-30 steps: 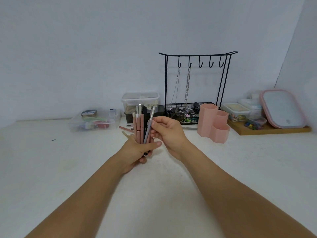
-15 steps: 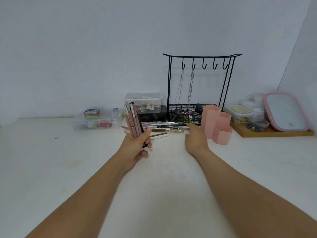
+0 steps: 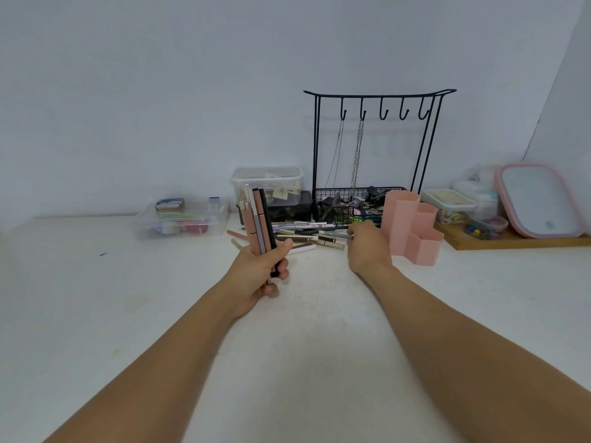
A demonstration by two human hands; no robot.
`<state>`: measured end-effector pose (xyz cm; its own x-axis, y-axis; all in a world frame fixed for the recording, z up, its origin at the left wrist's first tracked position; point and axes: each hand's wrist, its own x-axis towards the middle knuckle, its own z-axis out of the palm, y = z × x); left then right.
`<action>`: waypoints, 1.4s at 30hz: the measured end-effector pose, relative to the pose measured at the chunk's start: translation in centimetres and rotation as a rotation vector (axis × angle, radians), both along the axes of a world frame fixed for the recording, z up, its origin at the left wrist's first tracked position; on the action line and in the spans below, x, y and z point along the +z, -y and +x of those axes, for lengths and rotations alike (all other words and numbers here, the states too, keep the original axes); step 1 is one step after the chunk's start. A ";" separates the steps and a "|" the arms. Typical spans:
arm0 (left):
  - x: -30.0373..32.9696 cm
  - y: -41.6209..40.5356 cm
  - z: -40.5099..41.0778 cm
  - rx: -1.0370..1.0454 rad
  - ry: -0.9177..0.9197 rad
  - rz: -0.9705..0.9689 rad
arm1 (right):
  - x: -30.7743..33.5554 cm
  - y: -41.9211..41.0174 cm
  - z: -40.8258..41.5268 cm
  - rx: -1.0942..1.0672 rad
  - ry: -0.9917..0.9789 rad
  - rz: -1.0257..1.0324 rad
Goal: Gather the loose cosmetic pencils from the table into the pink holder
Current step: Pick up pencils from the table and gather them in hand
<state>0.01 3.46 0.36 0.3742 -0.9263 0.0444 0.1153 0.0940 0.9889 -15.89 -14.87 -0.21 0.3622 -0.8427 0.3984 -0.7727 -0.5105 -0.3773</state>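
Head view: a white tabletop (image 3: 96,314) against a pale wall is seen from above, with two bare forearms reaching forward.

A bundle of pencils (image 3: 258,225) is held upright in the left hand (image 3: 260,273), the fingers (image 3: 283,271) and thumb curled round its lower part; pink, grey and black barrels can be made out.

The right hand (image 3: 366,247) is stretched to the near end of a loose pile of pencils (image 3: 303,236) lying flat on the tabletop. A grey pencil (image 3: 335,235) is met by its fingertips, but the fingers are hidden behind the back of the hand, so whether it is pinched cannot be told.

The pink holder (image 3: 412,230), made of three hexagonal cups of different heights, stands upright just right of the right hand, beside the pile. No pencils are seen rising from it.

Behind the pile a black wire rack (image 3: 377,148) with hooks is placed, two chains hanging from it into its basket. Clear boxes (image 3: 182,219) are set at the left and behind the bundle. At the far right, a wooden tray (image 3: 518,243) carries small containers and a pink-rimmed lid (image 3: 540,201) leaning against the wall.
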 end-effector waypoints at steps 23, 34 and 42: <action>0.2 -0.1 -0.4 -0.048 0.072 0.007 | 2.3 -7.0 2.3 0.808 1.014 1.065; 0.2 -0.3 -0.5 -0.104 0.128 0.024 | 2.3 -8.5 3.1 0.866 0.977 1.053; 0.3 0.2 0.0 0.043 -0.016 0.019 | 0.6 -4.4 1.5 0.254 0.617 0.145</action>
